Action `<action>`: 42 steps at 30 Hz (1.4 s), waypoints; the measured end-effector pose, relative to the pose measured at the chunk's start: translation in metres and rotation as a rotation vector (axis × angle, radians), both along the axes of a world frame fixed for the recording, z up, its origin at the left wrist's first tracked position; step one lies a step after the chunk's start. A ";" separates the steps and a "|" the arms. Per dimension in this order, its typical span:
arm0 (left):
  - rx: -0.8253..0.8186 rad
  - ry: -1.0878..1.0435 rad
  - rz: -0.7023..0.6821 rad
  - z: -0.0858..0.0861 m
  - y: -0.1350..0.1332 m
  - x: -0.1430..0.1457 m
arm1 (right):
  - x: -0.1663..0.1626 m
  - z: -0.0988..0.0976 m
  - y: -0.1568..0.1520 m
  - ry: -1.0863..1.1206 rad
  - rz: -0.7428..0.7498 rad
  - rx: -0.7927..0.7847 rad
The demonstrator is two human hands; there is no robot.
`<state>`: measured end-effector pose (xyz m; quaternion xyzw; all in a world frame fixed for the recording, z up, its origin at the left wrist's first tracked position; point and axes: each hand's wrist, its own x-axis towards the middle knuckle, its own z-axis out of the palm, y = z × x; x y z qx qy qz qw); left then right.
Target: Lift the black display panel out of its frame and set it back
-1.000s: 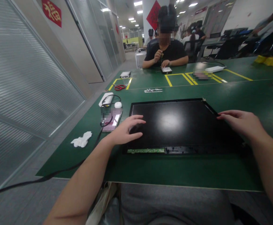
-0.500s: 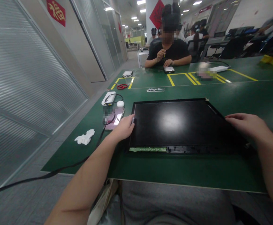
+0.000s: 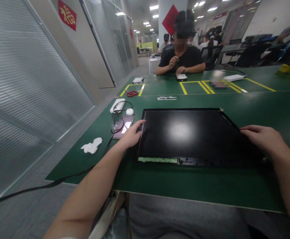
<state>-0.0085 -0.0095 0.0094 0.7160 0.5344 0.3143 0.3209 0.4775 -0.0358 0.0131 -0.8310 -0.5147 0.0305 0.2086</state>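
- On the near part of the green table (image 3: 184,186), seen from the head view, the dark screen (image 3: 162,132) sits between two bare hands.
- A second ago the left hand (image 3: 132,135) was spread over its face; now thumb and fingers grasp the left edge, while the right hand (image 3: 264,137) pinches the right edge as before.
- To my eye, that makes a two-sided hold, fit for steadying or shifting it.
- It faces up, long axis left to right, its green strip (image 3: 157,160) along the near edge, at the left; whether it's lifted, I can't tell.
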 end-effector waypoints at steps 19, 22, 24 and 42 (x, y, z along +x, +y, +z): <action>-0.427 -0.931 0.435 0.023 -0.001 0.025 | 0.000 -0.003 0.002 0.081 -0.015 -0.003; -0.442 -0.949 0.460 0.026 -0.002 0.027 | 0.002 -0.005 0.003 0.081 -0.012 -0.010; -0.457 -0.940 0.445 0.026 -0.004 0.027 | 0.003 -0.006 0.003 0.074 -0.005 -0.009; -0.303 -0.783 0.255 0.017 -0.004 0.025 | -0.001 -0.001 0.001 0.039 0.021 -0.012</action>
